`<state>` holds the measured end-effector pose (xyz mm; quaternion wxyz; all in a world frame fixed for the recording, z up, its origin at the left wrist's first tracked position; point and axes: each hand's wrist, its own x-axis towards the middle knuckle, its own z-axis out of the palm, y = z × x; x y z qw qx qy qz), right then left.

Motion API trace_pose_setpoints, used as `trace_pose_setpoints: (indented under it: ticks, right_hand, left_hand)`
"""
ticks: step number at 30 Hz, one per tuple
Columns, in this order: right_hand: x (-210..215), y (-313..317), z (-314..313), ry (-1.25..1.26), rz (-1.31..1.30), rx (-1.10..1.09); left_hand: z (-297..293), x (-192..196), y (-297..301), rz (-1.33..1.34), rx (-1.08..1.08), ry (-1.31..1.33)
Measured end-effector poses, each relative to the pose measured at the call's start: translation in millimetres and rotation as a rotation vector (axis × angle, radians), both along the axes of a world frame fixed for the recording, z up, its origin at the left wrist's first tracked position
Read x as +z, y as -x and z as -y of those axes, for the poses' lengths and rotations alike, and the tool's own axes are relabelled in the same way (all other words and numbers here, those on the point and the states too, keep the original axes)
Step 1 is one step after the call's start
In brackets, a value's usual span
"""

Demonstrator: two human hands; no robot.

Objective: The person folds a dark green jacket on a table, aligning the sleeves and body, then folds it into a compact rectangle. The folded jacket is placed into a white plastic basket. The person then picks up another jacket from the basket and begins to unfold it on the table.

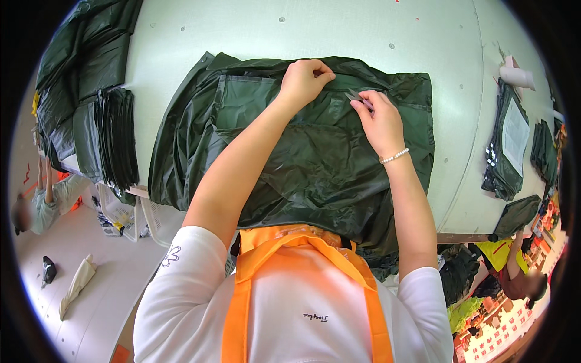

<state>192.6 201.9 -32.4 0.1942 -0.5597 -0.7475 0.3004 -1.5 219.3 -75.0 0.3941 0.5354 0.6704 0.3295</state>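
My pale table carries dark green fabric across the frame's centre, folded dark stacks upper left, a paper-topped bundle right.

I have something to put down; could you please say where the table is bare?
The pale tabletop is bare beyond the crumpled green fabric and between it and the dark folded bundle at right; stacked dark sheets crowd the left.

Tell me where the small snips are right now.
In the head view, the snips are right of centre in the person's right hand, pointing left over the dark green fabric, just right of the left hand.
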Motion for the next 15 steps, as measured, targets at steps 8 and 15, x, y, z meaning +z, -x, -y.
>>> trace_pose_setpoints:
  ticks: [8,15]
  right_hand:
    - [4.2,18.6,-9.0,-0.047,0.162,0.052]
    - [3.0,20.7,-10.0,-0.069,0.150,0.080]
  left_hand:
    - [-4.3,24.8,-10.5,0.055,-0.036,-0.023]
    - [5.7,33.3,-7.2,0.243,0.132,-0.063]
